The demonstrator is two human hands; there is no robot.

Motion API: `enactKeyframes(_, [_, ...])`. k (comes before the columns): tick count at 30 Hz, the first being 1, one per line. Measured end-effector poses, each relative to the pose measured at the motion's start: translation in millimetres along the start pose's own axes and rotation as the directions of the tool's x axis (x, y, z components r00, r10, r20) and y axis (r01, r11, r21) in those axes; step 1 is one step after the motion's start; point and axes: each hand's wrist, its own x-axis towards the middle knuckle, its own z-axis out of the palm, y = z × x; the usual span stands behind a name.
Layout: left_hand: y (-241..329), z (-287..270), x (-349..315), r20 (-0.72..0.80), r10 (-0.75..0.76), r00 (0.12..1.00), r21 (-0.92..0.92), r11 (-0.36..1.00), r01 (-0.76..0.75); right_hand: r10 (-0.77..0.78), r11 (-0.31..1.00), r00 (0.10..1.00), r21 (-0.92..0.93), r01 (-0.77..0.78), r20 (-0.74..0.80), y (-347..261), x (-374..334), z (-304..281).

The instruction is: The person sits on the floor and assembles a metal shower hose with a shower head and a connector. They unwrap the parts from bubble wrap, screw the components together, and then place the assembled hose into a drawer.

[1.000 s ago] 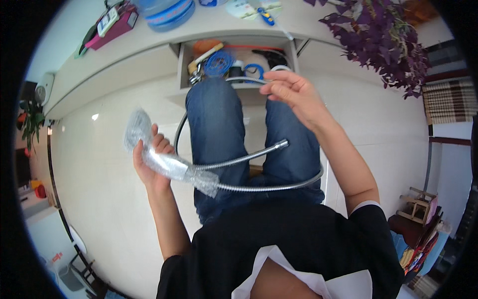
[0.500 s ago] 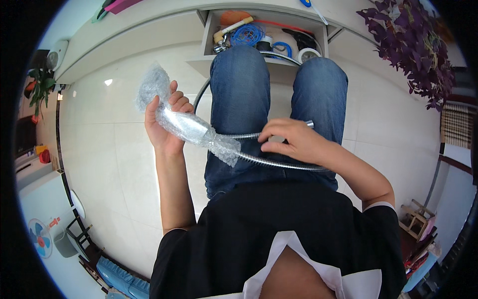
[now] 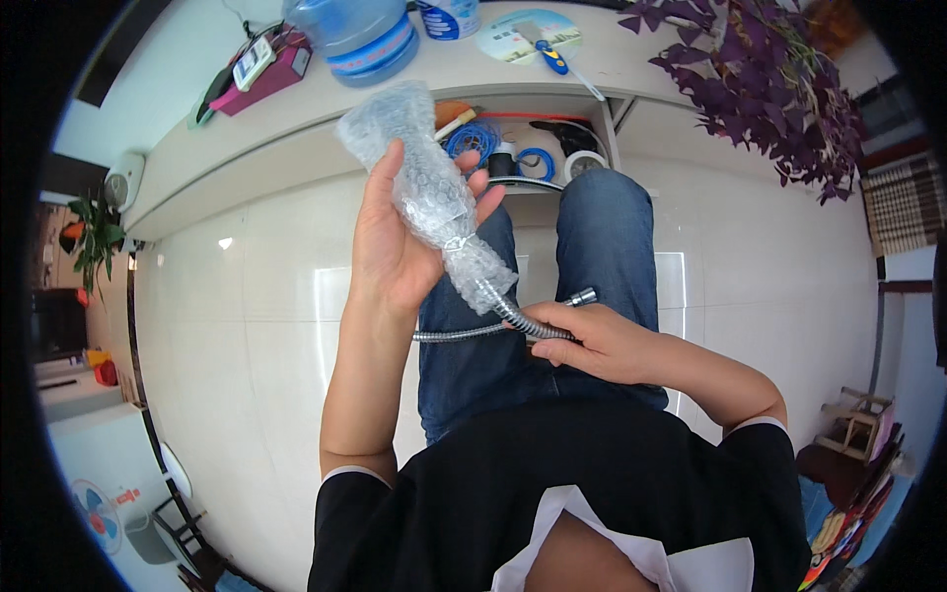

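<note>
My left hand [image 3: 395, 247] is wrapped around a bubble-wrapped shower head [image 3: 424, 183], thumb on one side and fingertips on the other. The wide end points up toward the drawer, and the wrap is cinched near its lower end. A silver metal hose [image 3: 508, 310] comes out there and runs into my right hand [image 3: 612, 343], which closes on it with thumb and fingers. The hose loops over my thighs, and its metal end fitting [image 3: 582, 296] lies just above my right hand. Part of the hose is hidden behind my hands and legs.
An open drawer [image 3: 614, 148] beyond my knees holds blue cable coils [image 3: 535, 164], a white round roll [image 3: 585, 165] and other items. On the cabinet top stand a water bottle [image 3: 365, 44], a pink box [image 3: 261, 84] and a blue-handled scraper [image 3: 552, 57]. A purple plant [image 3: 760, 89] hangs at right.
My left hand has brought the wrapped shower head up and to the right, tilting it more upright. My right hand has moved down and taken hold of the hose. The view now takes in more cabinet top.
</note>
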Motion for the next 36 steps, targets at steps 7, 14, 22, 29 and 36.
enactKeyframes(7, [-2.0,-1.3,15.9,-0.033,-0.109,0.994,-0.046,0.993,0.108,-0.036,0.999,0.999,-0.038,0.034,-0.033,6.4,-8.2,0.0])
enactKeyframes(14, [39.1,-10.1,10.7,0.124,-0.076,0.989,-0.216,0.971,0.101,0.156,0.981,0.987,-0.109,-0.159,-0.037,36.0,-45.5,-13.2])
enactKeyframes(22, [74.1,2.4,-14.3,0.211,-0.031,0.977,-0.100,0.994,0.053,0.121,0.899,0.957,-0.380,-0.218,-0.262,80.6,-101.0,-26.6])
enactKeyframes(29, [107.4,27.5,-44.4,0.241,-0.018,0.970,0.031,0.999,0.011,-0.076,0.750,0.887,-0.612,-0.249,-0.455,111.3,-124.3,-50.1])
enactKeyframes(36, [123.7,33.6,-65.6,0.201,-0.007,0.980,0.185,0.982,-0.030,0.274,0.931,0.694,0.001,-0.366,-0.666,185.5,-133.4,-65.3])
